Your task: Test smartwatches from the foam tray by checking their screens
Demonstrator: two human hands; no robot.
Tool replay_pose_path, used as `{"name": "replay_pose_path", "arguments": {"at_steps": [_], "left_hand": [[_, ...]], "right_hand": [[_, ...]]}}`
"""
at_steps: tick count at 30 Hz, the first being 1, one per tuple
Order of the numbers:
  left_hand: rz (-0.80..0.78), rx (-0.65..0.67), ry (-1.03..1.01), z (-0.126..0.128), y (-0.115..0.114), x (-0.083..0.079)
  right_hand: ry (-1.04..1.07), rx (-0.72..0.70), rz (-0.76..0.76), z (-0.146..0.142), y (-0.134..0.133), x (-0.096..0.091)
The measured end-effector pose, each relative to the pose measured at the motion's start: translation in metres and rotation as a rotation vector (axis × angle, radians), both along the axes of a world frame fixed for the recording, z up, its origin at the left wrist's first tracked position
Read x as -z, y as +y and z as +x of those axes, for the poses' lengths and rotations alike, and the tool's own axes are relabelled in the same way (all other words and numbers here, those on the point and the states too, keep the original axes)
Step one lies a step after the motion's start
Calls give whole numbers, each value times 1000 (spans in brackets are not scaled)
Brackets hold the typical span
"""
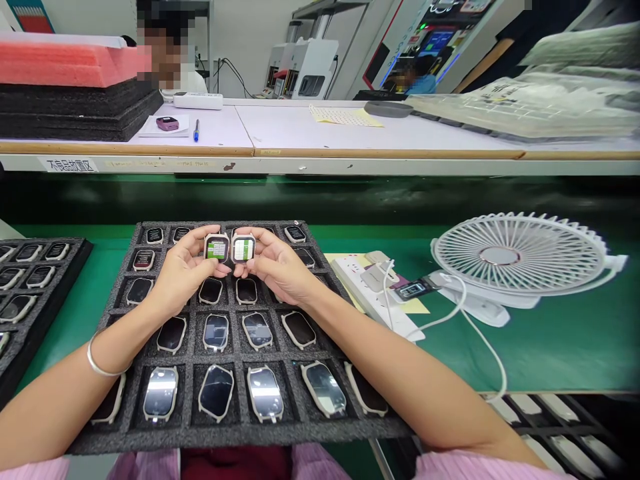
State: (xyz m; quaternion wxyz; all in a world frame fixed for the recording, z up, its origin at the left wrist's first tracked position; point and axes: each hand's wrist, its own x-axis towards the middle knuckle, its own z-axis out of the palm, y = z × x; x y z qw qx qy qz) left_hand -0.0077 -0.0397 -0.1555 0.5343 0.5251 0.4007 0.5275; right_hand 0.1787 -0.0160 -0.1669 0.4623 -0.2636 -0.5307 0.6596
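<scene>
Between thumb and fingers my left hand grips a smartwatch body whose lit screen shows green and white. My right hand pinches a second smartwatch body, its screen lit white with green stripes. The two watches are held side by side, faces toward me, above a dark foam tray. Strapless watch bodies lie in the tray's compartments, mostly with dark or reflective screens, such as one watch in the front row. My forearms cover some compartments.
A second foam tray of watches lies at left. To the right are a white power strip, cables and a white fan. A shelf crosses behind, bearing foam stacks, a blue pen and bagged trays. People sit beyond.
</scene>
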Motion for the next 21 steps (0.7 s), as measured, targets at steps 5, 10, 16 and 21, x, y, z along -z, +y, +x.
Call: {"name": "replay_pose_path", "arguments": {"at_steps": [5,10,16,21], "left_hand": [[3,-6,-4,-1,0,0],[-48,21,-22,-1,-3,-5],[-32,-19,18,0,-3,-5],[-4,-17,24,-1,-2,-3]], "right_hand": [[6,-3,-8,-1,0,0],[-9,21,-53,0,1,0],[-45,29,-63,0,1,1],[-43,25,-45,0,2,3]]}}
